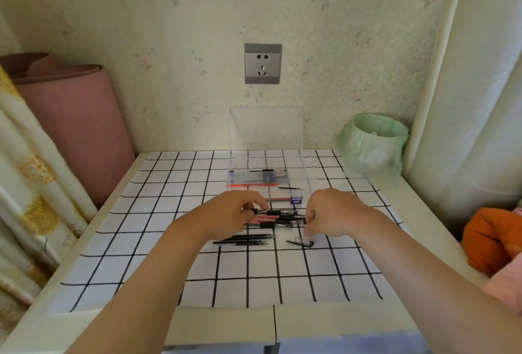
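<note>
Two hands gathering a bundle of pens [278,218] on the checked cloth [254,283], just in front of the open clear box [296,173].

The left hand [226,212] curls its fingers round the left ends of the pens. The right hand [330,212] has its fingers bent in close against the right ends, thumb below, so the bundle is pinched between the two hands.

The pens lie flat with their long axes running left to right, parallel to the box's near wall. We cannot tell which way each tip points, since the hands cover the ends.

We judge the pens to be light, stiff and smooth-barrelled. They are not fragile, but they are apt to roll and to slide past one another when bunched. We would therefore hold them at both ends at once, squeezing inward, or wrap one hand round the middle where the black grips offer friction.

Thin black refills [245,239] lie nearer us and also run left to right, apart from the bundle. A loose cap [300,241] rests to their right. The box already holds a few pens laid along the same axis.
</note>
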Motion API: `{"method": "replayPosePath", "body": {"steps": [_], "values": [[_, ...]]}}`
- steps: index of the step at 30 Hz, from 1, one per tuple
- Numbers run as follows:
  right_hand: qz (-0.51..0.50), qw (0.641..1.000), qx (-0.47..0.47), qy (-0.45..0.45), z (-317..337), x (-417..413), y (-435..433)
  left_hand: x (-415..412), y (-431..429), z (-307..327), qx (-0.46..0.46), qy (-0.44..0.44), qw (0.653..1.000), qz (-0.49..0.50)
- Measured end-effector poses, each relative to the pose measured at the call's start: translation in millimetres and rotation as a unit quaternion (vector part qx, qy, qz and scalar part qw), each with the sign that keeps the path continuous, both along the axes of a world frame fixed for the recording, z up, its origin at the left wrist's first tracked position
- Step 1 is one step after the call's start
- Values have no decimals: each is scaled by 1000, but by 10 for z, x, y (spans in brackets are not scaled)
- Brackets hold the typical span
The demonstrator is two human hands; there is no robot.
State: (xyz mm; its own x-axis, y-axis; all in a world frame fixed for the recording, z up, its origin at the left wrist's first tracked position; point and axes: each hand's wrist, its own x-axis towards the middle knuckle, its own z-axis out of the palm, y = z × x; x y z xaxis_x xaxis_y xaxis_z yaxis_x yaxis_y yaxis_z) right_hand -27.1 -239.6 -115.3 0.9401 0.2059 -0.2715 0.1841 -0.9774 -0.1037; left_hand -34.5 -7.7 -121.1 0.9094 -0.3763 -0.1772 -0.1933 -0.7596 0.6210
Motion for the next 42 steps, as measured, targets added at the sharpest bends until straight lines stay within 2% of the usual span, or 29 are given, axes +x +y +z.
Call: {"method": "replayPosePath", "body": {"steps": [7,14,19,31,39,42], "values": [[27,999,7,-26,-34,0,54,-34,-13,30,-1,16,1000,2],[53,973,213,-70,10,12,143,-34,-52,37,-10,17,1000,-4],[67,957,269,-87,-40,17,201,-33,-51,44,-24,16,1000,0],[73,944,305,-101,-114,-32,335,-31,-38,27,-44,29,999,12],[58,947,307,-80,-188,-30,391,-29,-1,39,-24,37,999,8],[65,957,282,-34,-170,-39,373,-33,-2,36,-10,44,999,-3]]}}
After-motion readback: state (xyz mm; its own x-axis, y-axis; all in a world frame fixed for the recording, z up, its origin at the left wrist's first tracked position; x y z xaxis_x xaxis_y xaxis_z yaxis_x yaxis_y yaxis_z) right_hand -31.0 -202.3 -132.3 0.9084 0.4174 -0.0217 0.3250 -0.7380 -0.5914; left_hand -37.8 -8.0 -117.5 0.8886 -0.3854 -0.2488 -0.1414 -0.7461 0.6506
